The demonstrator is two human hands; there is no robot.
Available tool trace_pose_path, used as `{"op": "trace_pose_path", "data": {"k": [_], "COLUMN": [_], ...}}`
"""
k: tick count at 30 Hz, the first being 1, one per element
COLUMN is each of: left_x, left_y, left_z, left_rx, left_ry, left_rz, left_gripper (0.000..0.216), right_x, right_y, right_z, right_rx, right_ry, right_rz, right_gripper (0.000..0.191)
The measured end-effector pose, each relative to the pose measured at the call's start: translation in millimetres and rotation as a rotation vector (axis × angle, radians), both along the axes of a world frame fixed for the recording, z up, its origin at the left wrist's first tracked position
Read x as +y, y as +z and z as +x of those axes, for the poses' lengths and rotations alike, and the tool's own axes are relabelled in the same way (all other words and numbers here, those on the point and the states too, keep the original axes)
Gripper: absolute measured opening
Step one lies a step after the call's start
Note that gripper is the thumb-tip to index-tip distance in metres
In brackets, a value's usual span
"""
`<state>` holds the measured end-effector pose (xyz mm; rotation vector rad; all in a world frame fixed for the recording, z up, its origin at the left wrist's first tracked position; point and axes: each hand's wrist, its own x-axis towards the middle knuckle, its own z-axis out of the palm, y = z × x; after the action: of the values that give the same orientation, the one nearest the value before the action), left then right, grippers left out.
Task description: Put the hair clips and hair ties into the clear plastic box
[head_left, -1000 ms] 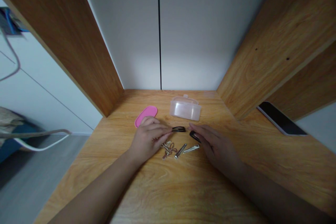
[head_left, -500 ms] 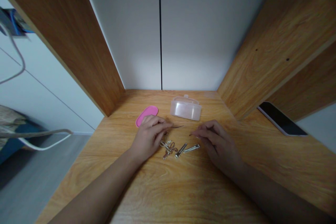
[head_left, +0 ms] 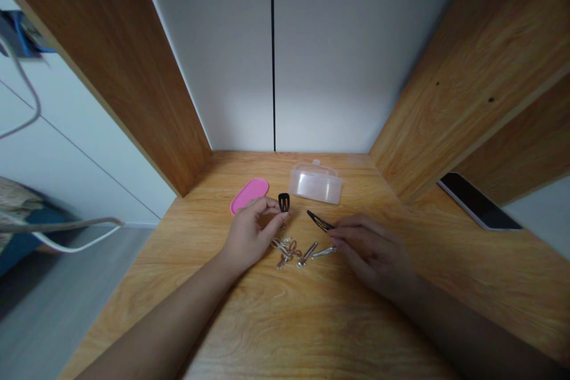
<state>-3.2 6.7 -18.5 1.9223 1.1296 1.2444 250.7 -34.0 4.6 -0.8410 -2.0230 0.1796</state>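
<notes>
My left hand (head_left: 250,234) pinches a black snap hair clip (head_left: 284,202) and holds it upright just above the desk. My right hand (head_left: 370,250) pinches a second black hair clip (head_left: 319,221) by its near end, its tip pointing up and to the left. Between the two hands, several silver hair clips (head_left: 299,250) lie in a loose pile on the wooden desk (head_left: 285,320).
A clear plastic box (head_left: 315,184) with its lid shut stands behind the clips. A pink oval lid (head_left: 249,194) lies to its left. A dark phone (head_left: 477,208) rests at the right. Wooden side panels close in the desk on both sides.
Both hands have lifted their black clips off the desk. The left clip has turned from flat to upright; the right clip now points up and left.
</notes>
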Motion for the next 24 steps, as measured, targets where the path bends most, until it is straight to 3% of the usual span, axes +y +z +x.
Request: {"op": "trace_pose_path", "data": {"k": [10,18,24], "left_x": [0,0,0], "left_y": [-1.4,2.0,0.9], "left_z": [-2,-1,-1], "left_rx": [0.062,0.094,0.064], "left_ry": [0.012,0.042,0.011], "left_rz": [0.044,0.119,0.089], "left_gripper": [0.009,0.007,0.008], "right_x": [-1,8,8], "right_y": [4.2,-3.5,-15.8], "right_z": [-6,2,3], "right_rx": [0.071,0.069,0.240], "right_ry": [0.021,-0.126,-0.054], "right_rz": [-0.050,-0.128,-0.365], "right_gripper": [0.027,0.012,0.008]}}
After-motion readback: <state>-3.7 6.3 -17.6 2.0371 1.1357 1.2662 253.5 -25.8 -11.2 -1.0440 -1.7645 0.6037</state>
